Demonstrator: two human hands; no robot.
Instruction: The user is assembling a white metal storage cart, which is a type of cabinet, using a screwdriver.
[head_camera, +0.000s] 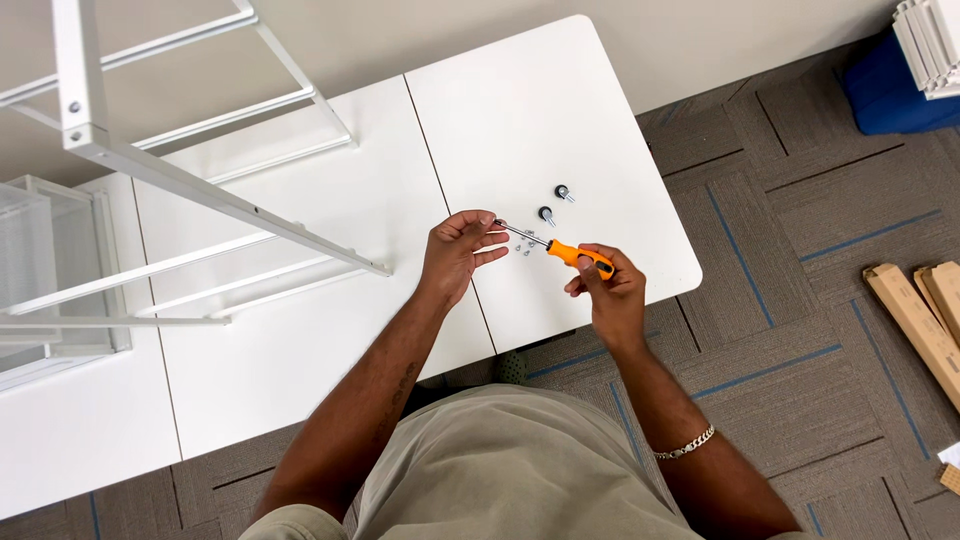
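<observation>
My right hand (605, 290) grips the orange handle of a screwdriver (575, 254) over the white table (520, 110). Its metal shaft points left and up toward my left hand (458, 252). The left hand's fingertips pinch at the shaft's tip; whatever small part they hold is too small to make out. Under the shaft lie a few small silver screws (522, 245) on the tabletop. Two small black caster wheels (546, 213) (563, 191) rest just beyond them.
A white metal frame (200, 190) lies across the left tables, with a white mesh basket (50, 260) at far left. Brown cardboard pieces (920, 315) lie on the carpet at right. A blue bin (890, 90) with white slats stands at top right.
</observation>
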